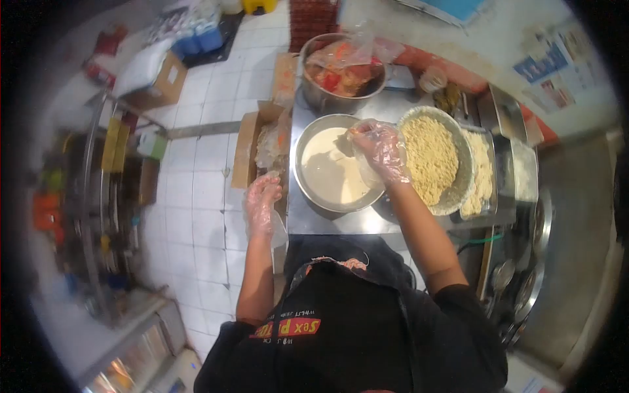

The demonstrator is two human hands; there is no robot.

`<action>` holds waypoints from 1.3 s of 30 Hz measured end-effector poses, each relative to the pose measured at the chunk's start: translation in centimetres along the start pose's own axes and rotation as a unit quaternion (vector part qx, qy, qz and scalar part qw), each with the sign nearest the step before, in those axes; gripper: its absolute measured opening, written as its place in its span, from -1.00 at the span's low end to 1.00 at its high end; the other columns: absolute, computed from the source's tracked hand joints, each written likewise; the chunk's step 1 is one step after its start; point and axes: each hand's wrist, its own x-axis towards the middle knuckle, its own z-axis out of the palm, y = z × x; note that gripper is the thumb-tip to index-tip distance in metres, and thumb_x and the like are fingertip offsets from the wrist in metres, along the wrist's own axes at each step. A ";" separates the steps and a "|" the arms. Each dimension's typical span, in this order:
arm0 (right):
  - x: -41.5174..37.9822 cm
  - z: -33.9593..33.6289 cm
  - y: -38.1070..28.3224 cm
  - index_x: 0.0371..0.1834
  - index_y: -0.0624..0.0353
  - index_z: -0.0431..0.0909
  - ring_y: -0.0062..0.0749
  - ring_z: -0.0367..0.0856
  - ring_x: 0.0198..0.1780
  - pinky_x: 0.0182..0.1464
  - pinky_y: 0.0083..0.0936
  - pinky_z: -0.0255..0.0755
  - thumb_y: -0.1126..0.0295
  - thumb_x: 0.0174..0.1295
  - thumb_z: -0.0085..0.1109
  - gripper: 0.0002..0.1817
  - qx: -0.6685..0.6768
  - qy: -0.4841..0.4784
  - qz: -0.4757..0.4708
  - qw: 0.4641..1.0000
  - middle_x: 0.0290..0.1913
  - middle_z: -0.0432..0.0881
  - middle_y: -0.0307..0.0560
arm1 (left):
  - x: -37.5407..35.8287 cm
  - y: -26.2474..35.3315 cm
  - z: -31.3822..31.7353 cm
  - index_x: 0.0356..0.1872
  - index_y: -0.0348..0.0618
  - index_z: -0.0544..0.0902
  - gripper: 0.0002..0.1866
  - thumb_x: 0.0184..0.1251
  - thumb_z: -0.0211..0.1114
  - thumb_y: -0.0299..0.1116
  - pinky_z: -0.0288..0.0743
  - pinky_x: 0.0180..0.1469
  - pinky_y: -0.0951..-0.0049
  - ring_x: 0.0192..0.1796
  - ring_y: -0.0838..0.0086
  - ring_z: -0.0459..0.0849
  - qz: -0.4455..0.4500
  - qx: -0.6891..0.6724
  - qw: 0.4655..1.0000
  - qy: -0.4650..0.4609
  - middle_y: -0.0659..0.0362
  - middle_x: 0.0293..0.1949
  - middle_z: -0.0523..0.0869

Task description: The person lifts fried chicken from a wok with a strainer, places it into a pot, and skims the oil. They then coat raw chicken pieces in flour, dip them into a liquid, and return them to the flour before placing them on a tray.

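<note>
My right hand, in a clear plastic glove, is over the right side of a wide metal bowl of pale, creamy liquid. Its fingers are closed together, and whatever they may hold is hidden. To its right is a large metal bowl heaped with yellowish crumbly coating. My left hand, also gloved, hangs beside the left edge of the steel table. The fingers of that hand are loosely bent, with nothing visible in them. An open cardboard box stands just beyond it.
A deep metal pot holds reddish pieces and a plastic bag at the table's back. A tray of pale coated pieces sits right of the crumb bowl. Metal pans lie farther right. Shelving stands across the tiled floor.
</note>
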 end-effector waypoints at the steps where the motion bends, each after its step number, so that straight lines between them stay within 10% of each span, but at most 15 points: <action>1: 0.2 -0.4 0.1 -0.41 0.21 0.62 -0.18 0.59 -0.39 -0.26 -0.31 0.41 0.12 -0.04 0.24 -0.66 -0.015 0.004 -0.026 1.000 -0.48 0.61 0.07 | 0.2 0.0 0.5 -0.09 -0.19 0.50 -0.69 0.14 0.30 -0.40 0.44 -0.14 0.52 -0.19 0.50 0.55 -0.018 -0.007 1.000 0.004 0.15 -0.17 0.60; 11: 0.3 -12.6 2.7 -0.39 0.20 0.62 -0.34 0.59 -0.41 -0.28 -0.41 0.44 0.19 -0.02 0.25 -0.72 0.052 0.000 0.034 0.998 -0.47 0.62 -0.01 | -0.5 0.2 7.3 -0.10 -0.21 0.54 -0.76 0.21 0.23 -0.44 0.40 -0.12 0.53 -0.18 0.53 0.55 0.062 0.040 0.996 -0.042 0.16 -0.17 0.61; 13: 0.6 -15.7 4.1 -0.44 0.21 0.59 -0.64 0.53 -0.43 -0.38 -0.65 0.38 0.38 0.05 0.25 -0.87 0.093 -0.055 0.081 0.991 -0.49 0.60 -0.23 | -1.6 -0.1 9.7 -0.08 -0.22 0.54 -0.75 0.21 0.23 -0.43 0.40 -0.12 0.52 -0.14 0.49 0.56 0.081 0.075 0.993 -0.039 0.14 -0.15 0.62; 17: 0.3 -19.0 8.3 -0.41 0.14 0.62 -0.29 0.60 -0.34 -0.25 -0.35 0.43 0.20 -0.04 0.26 -0.75 -0.127 -0.126 0.041 0.983 -0.43 0.63 -0.01 | -4.0 -2.1 15.7 -0.05 -0.25 0.53 -0.71 0.19 0.23 -0.45 0.41 -0.10 0.51 -0.12 0.47 0.57 0.091 0.081 0.992 -0.043 0.11 -0.15 0.63; 26: 1.5 -23.3 17.7 -0.28 0.08 0.65 -0.22 0.62 -0.20 -0.13 -0.36 0.44 0.13 0.08 0.18 -0.72 0.002 -0.201 0.129 0.971 -0.29 0.65 0.05 | -7.4 -7.2 29.1 -0.01 -0.33 0.48 -0.63 0.17 0.27 -0.41 0.46 -0.04 0.49 -0.12 0.45 0.58 0.064 0.039 0.995 -0.072 0.04 -0.10 0.61; 29: 1.3 -21.4 25.1 -0.11 0.14 0.62 -0.17 0.63 -0.14 -0.08 -0.40 0.46 0.21 0.09 0.14 -0.65 -0.181 -0.031 0.037 0.982 -0.20 0.66 0.08 | -7.0 -8.8 33.0 0.09 -0.31 0.44 -0.55 0.16 0.25 -0.41 0.40 0.09 0.43 0.00 0.35 0.55 0.045 0.108 0.989 -0.087 0.03 -0.04 0.59; 32: 1.7 -20.3 27.5 0.08 0.17 0.49 -0.11 0.52 0.06 0.12 -0.37 0.35 0.15 0.16 0.06 -0.53 -0.130 0.015 0.150 0.980 0.00 0.57 0.11 | -2.8 -11.9 35.1 0.20 -0.23 0.39 -0.41 0.10 0.21 -0.24 0.31 0.21 0.35 0.14 0.16 0.49 0.103 0.454 0.881 -0.083 -0.12 0.05 0.54; 35: 3.8 -18.3 26.1 0.17 0.25 0.39 -0.08 0.45 0.15 0.21 -0.32 0.27 0.08 0.21 -0.04 -0.44 -0.301 0.085 -0.043 0.949 0.09 0.50 0.15 | 2.0 -14.3 38.5 0.12 -0.21 0.45 -0.43 0.04 0.13 -0.18 0.34 0.18 0.30 0.11 0.04 0.49 0.114 0.632 0.766 -0.021 -0.21 0.03 0.53; 39: 7.1 -18.8 23.2 0.04 0.31 0.47 -0.01 0.45 0.13 0.18 -0.25 0.27 0.10 0.20 -0.12 -0.48 -0.351 -0.146 0.045 0.924 0.00 0.53 0.24 | 4.2 -12.8 40.8 -0.03 -0.23 0.52 -0.55 0.03 0.08 -0.24 0.39 0.10 0.25 0.04 0.03 0.55 -0.003 0.655 0.754 -0.036 -0.17 -0.06 0.59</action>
